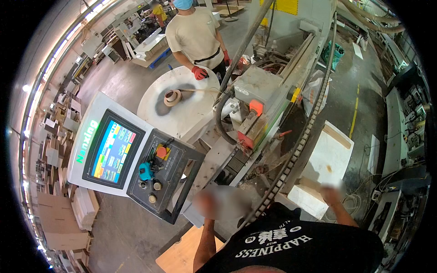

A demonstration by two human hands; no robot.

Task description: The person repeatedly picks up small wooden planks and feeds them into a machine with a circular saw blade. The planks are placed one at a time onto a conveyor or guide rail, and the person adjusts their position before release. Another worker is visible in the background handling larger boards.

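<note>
My left hand [205, 203] is raised in front of the machine, just right of the black handle bar [185, 193] on the control panel. A blurred pale grey patch lies beside its fingers, so what it holds, if anything, does not show. Out to the right, my right hand [332, 194] is over the near end of a white board [324, 157]. A brown wooden strip [310, 185] lies across that board close to the hand. Blur covers the right hand's fingers as well, and I cannot tell whether it touches the board.
The control panel's lit screen [113, 148] stands at left, with a red button [161, 152] beside it. A cable chain [291, 170] runs along the machine. Across from me, a person in red gloves [199, 73] stands by a round white table [150, 98] holding a tape roll [172, 98].
</note>
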